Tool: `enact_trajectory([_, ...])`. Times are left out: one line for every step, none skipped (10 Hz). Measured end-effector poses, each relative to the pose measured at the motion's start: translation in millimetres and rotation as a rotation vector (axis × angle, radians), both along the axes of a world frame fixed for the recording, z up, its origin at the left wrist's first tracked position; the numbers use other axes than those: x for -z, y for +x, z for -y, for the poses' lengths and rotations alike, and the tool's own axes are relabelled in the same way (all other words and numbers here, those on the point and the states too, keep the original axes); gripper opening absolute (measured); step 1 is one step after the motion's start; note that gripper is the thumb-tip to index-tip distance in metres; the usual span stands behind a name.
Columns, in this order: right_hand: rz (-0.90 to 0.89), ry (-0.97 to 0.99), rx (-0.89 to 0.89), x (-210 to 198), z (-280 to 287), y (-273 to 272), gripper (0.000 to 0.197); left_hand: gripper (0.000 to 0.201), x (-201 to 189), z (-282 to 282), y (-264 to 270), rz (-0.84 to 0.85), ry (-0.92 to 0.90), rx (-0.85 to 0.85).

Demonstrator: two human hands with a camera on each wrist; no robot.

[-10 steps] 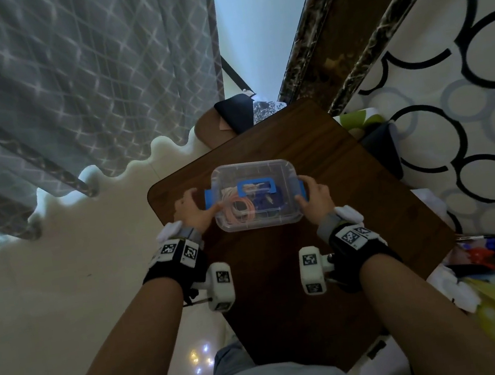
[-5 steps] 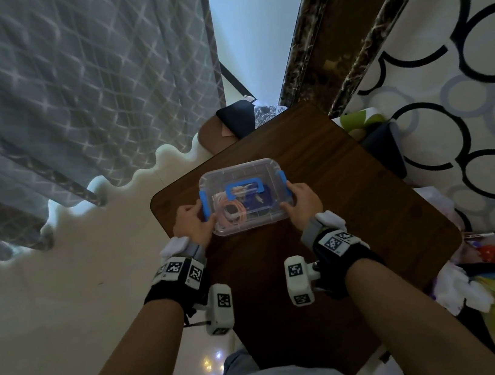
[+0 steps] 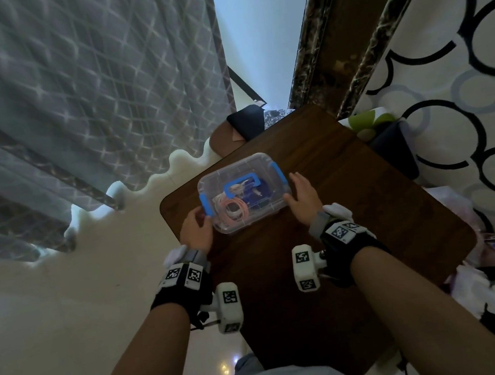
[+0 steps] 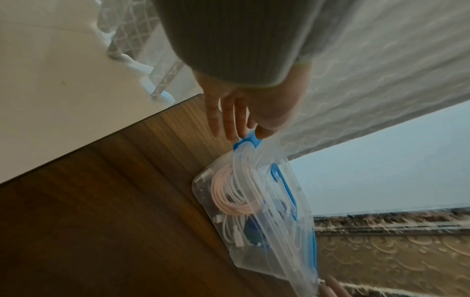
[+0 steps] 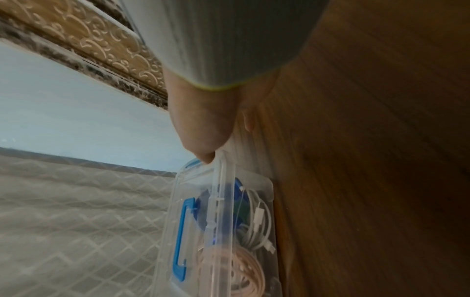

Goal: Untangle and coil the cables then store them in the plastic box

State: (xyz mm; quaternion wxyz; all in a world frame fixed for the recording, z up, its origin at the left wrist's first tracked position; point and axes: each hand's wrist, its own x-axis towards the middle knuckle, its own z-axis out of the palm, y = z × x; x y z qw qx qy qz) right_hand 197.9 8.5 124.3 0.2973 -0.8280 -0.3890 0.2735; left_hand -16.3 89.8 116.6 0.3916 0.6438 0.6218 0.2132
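The plastic box (image 3: 242, 194) stands on the tabletop (image 3: 371, 217), near its far left corner, with the lid on. Inside it lie the coiled cables (image 3: 235, 209): a pink coil and white ones, with something blue behind them. The left hand (image 3: 196, 231) has straight fingers, and their tips touch the blue latch (image 3: 207, 207) on the left end of the box. The right hand (image 3: 303, 200) is spread and relaxed just beside the right end; its thumb touches the corner of the lid. I judge that the storing is nearly finished and only the closing remains. The next move, I think, is to press both latches down firmly and to check that no cable is caught under the lid
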Motion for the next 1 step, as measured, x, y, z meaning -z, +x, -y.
enact_trajectory([-0.032, 0.021, 0.157, 5.2, 19.4, 0.9, 0.044, 0.036, 10.4, 5.0, -14.7, -0.020, -0.087, -0.057])
